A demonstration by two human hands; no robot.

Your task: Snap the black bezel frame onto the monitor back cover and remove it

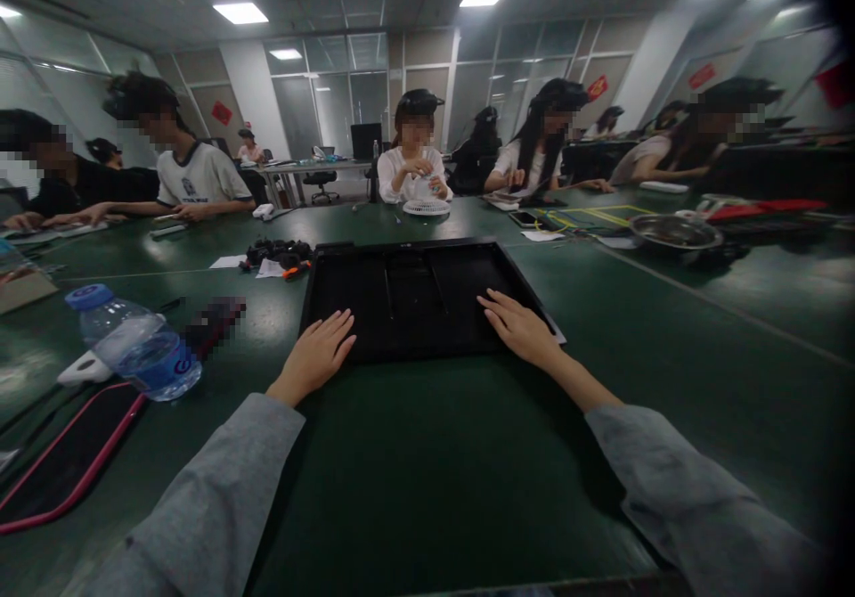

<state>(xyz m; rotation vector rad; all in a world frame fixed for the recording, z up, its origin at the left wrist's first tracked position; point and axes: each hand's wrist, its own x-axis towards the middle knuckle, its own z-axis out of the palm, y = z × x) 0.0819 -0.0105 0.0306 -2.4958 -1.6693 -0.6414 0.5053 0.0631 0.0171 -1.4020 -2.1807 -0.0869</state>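
A shallow black rectangular tray (418,334) with a raised rim lies flat on the dark green table in front of me. Two thin lines run lengthwise down its middle. My left hand (317,354) lies over its near left corner, palm down, fingers stretched out and thumb apart. On the opposite side my right hand (521,330) rests across the near right rim, its fingers extended and pointing inward. Neither hand is wrapped round anything. What lies beneath the palms is hidden.
Left of me are a water bottle (143,347), a red-edged black case (73,454) and a dark phone-like item. Behind the tray sits a black tangled heap (277,254). A metal bowl (674,232) stands far right. Several people sit around the table, one behind a white round basket (426,208).
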